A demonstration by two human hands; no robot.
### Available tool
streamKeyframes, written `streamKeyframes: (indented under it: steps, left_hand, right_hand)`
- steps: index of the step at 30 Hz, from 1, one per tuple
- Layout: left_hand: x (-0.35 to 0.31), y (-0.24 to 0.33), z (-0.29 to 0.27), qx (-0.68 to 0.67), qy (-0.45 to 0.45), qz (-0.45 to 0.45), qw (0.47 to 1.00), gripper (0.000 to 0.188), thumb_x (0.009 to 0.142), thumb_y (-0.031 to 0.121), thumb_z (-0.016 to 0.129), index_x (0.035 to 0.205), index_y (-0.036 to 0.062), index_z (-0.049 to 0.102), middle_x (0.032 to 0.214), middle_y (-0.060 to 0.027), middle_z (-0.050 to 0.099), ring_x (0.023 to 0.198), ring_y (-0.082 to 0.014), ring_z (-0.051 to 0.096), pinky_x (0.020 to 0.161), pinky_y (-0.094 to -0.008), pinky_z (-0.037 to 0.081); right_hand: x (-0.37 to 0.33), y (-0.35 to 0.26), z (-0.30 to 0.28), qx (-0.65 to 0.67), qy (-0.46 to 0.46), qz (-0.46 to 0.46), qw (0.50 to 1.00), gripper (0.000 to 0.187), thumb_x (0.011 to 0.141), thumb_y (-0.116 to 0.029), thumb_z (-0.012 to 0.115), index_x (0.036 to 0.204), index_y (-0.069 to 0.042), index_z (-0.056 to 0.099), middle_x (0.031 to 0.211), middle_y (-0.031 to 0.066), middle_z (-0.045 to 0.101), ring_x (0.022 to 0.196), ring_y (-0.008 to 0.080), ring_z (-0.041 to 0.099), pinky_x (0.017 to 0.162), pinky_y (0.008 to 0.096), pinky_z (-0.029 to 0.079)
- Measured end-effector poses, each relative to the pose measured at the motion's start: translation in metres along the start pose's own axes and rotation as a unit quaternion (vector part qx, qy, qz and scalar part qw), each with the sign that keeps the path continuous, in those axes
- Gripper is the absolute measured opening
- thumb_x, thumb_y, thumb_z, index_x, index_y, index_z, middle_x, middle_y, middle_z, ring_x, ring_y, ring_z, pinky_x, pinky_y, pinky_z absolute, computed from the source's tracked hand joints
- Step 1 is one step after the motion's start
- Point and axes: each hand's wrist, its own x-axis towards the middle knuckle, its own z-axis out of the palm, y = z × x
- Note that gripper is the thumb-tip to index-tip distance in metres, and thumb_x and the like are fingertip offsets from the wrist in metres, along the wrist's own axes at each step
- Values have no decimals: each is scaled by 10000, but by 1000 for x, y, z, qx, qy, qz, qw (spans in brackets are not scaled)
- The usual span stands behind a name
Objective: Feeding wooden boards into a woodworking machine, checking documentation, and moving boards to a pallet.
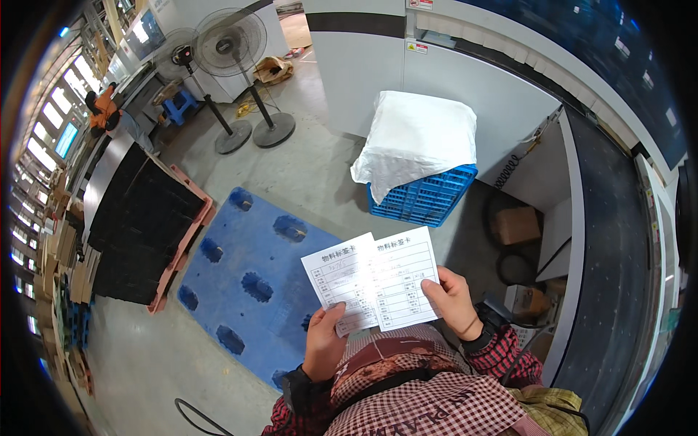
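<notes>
Two white printed label cards with table grids are held side by side in front of me, their inner edges meeting. My left hand (325,341) pinches the lower edge of the left card (340,280), thumb on top. The right card (404,280) is gripped at its right edge by my right hand (452,304), with the thumb pressed on its face. Some handwriting shows on both cards. The fingers behind the cards are hidden. Below and behind the cards lies a blue plastic pallet (225,305) with round hollows.
Ahead stands a blue plastic crate (425,196) covered by a white cloth (422,134), against a large white machine (465,87). Dark sheets (145,225) are stacked on a red pallet (190,211) at left. Two pedestal fans (273,129) stand farther off. A person (109,112) is at far left.
</notes>
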Motion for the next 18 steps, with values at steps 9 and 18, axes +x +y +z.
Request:
streamKeyframes:
  steps: [9,18]
  left_hand:
    - [0,-1,-4,-4,0,-7,1000,245,904,109,488,1105,-17,546,1058,-99,616,913,-196,608,817,-337,475]
    - [1,-3,-3,-10,16,-3,1000,227,905,106,479,1072,-21,565,1014,-96,627,888,-188,614,798,-323,478]
  right_hand:
    - [0,0,2,18,-1,12,1000,240,901,-104,513,1075,57,554,907,27,618,781,57,545,681,205,447]
    - [0,-1,2,14,-2,4,1000,230,902,-106,508,1054,59,560,903,29,617,785,62,540,690,221,451]
